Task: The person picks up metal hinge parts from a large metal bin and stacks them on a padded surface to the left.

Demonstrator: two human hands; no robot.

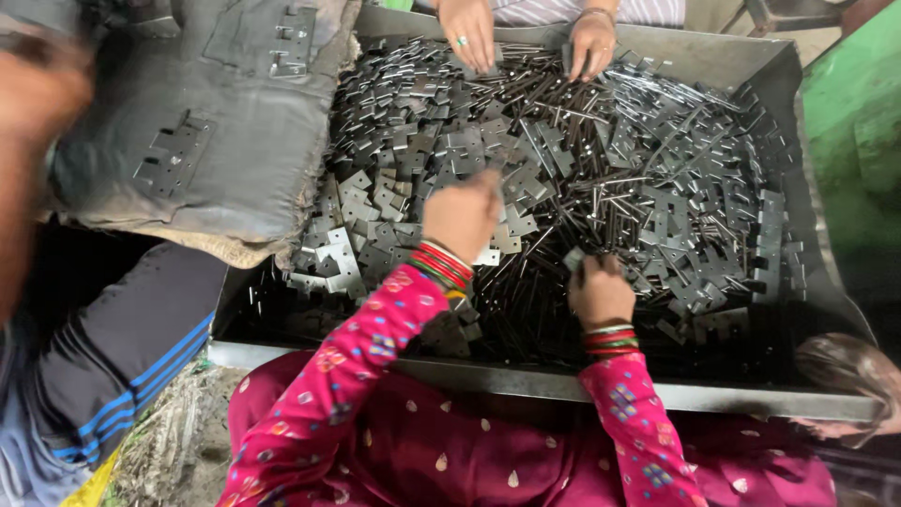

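1. Reaching into the metal tray [713, 58], the left hand [462, 214] rests knuckles-up on the heap of flat metal plates [450, 141] near the tray's centre; fingers curl down into the pile, and whether they grip anything cannot be told.
2. The right hand [601, 291], at 4 o'clock from the left hand, pinches one small metal piece [573, 258] between thumb and fingertips.
3. Thin metal pins [657, 160] lie mixed through the plates, thickest toward 2 o'clock.
4. Another person's two hands [467, 33] touch the heap at 12 o'clock.
5. A grey cushion [216, 122] carrying several plates overlaps the tray edge at 10 o'clock.
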